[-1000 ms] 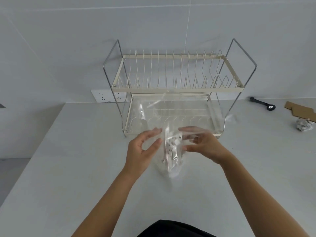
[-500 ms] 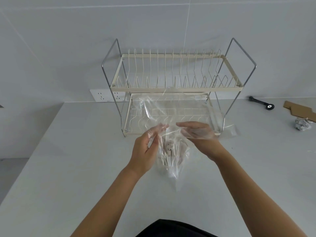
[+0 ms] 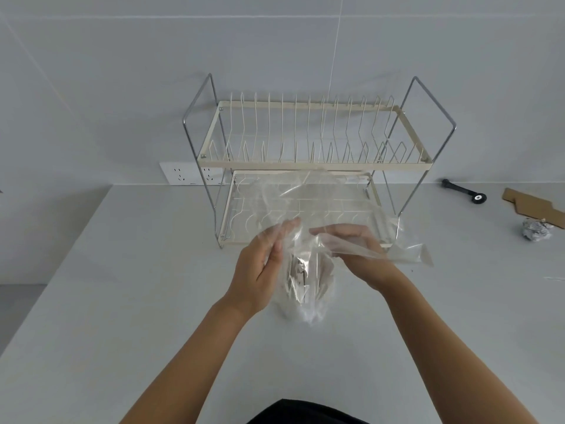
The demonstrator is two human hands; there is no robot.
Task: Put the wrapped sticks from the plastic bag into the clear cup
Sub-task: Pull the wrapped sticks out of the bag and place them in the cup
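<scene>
- One worktop (image 3: 128, 316), pale and wide, carrying everything in view.
- One two-tier dish rack (image 3: 315, 162) against the wall, both tiers bare of dishes; partly seen through the plastic.
- One plastic bag (image 3: 308, 228), clear, held upright over the worktop just in front of the rack. Mouth now spread far wider than a second ago: then bunched narrow between the hands, now billowed up across the rack's lower tier, with one corner flap trailing off past the right wrist.
- Two hands. Left hand (image 3: 260, 270) at the bag's left side, fingers (image 3: 282, 232) extended and loosely curled against the film, apparently pinching the edge, though the grip itself cannot be told through the glare. Right hand (image 3: 357, 255) at the right side, fingers flat and stretched leftward, film draped over the knuckles; seemingly pressing or parting the opening rather than clamping it.
- Wrapped sticks (image 3: 301, 275) low in the bag between the two hands, a small bundle standing on end; several, but too blurred behind the plastic to count.
- Meaning for the task: bag opened enough for reaching in; no stick out yet.
- No clear cup in view.
- Off to the right: one cardboard scrap (image 3: 532, 206), one black tool (image 3: 461, 191), one crumpled foil ball (image 3: 535, 234).
- One wall socket plate (image 3: 186, 174) left of the rack.
</scene>
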